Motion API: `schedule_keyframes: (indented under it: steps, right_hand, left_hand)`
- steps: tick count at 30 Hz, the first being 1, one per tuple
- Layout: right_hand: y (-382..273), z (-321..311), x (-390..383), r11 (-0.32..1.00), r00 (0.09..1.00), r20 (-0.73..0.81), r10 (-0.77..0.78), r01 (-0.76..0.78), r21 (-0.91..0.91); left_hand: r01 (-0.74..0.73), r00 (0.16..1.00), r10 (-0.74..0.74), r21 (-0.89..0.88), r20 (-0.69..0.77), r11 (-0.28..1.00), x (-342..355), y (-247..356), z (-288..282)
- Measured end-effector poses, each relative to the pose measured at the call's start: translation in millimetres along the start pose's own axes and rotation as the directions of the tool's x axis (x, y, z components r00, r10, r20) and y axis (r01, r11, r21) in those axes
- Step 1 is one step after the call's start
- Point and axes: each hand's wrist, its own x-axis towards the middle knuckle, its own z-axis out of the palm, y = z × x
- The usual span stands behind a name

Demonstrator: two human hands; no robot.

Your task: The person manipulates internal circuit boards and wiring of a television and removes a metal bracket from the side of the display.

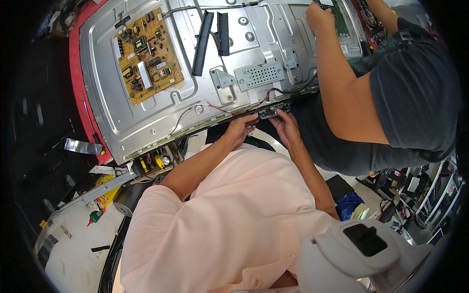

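Note:
Both my hands are at the near edge of a silver metal TV back panel (pixel 139 119). Between them is a small black oblong part (pixel 267 113) with lighter bits on it. My left hand (pixel 239 130) pinches its left end, while my right hand (pixel 287 128) grips it from the right and below. What exactly the part is, I cannot make out. Thin red and black wires (pixel 222 109) run along the panel's edge close to my fingers. A perforated metal bracket (pixel 260 75) is fixed on the panel just beyond.
A tan circuit board (pixel 155 78) sits on the panel's left side, near two black strips (pixel 203 44). At right, a person in a dark sleeve (pixel 415 97) reaches a hand (pixel 320 18) to a green board (pixel 340 22). A screwdriver (pixel 95 139) lies on the red mat (pixel 78 93).

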Motion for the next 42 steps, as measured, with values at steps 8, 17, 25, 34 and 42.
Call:
schedule_keyframes:
  steps: [8,17,25,34,42]
  right_hand:
    - [3,5,-1,1.0,1.0,0.025,-0.002,0.001,0.019]
    - [11,2,6,1.0,1.0,0.019,0.011,-0.012,0.013]
    - [11,7,6,1.0,1.0,0.01,-0.009,0.009,0.01]
    - [14,4,11,1.0,1.0,-0.017,-0.003,0.003,-0.005]
    - [15,1,12,1.0,1.0,-0.005,0.019,-0.019,0.024]
  left_hand:
    - [0.002,0.998,-0.001,-0.021,0.064,1.0,-4,1,-7]
    - [0.019,0.995,-0.015,-0.035,0.1,0.999,-8,5,-8]
    - [0.03,0.993,-0.031,0.009,0.115,0.999,-7,6,-8]
    - [0.035,0.991,-0.042,0.05,0.13,0.998,-7,7,-6]
    - [0.024,0.99,-0.031,0.05,0.135,0.998,-2,4,-6]
